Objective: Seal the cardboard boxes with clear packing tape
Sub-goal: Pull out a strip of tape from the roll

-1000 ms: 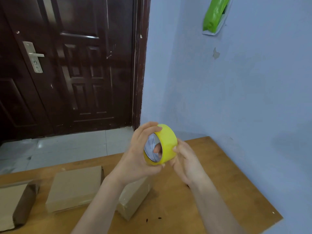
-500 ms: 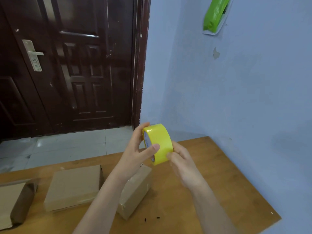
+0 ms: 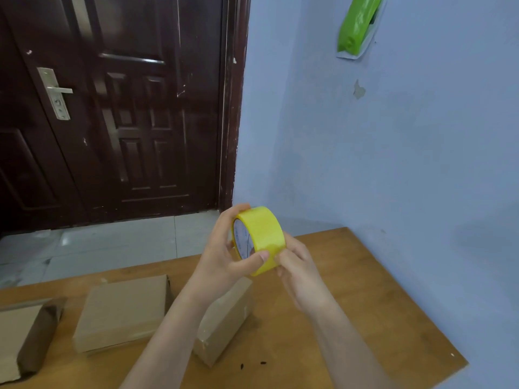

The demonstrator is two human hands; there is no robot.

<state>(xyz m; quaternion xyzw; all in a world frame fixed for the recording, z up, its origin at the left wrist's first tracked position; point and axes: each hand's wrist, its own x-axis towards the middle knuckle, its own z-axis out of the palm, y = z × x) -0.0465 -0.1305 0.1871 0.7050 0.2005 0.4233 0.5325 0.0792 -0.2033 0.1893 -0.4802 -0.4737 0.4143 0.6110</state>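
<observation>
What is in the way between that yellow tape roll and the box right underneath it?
Nothing visible but the hands. The left hand grips the tape roll, the right hand picks at its edge, and the cardboard box lies on the table just below, partly behind the left forearm.

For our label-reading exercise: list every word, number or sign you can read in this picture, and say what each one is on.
None can be read.
Tape roll, gripped by the left hand with the right hand touching its edge: dark print on the white inner core, too blurred to read.
Cardboard boxes, door, green bag on the wall: no text visible.
</observation>
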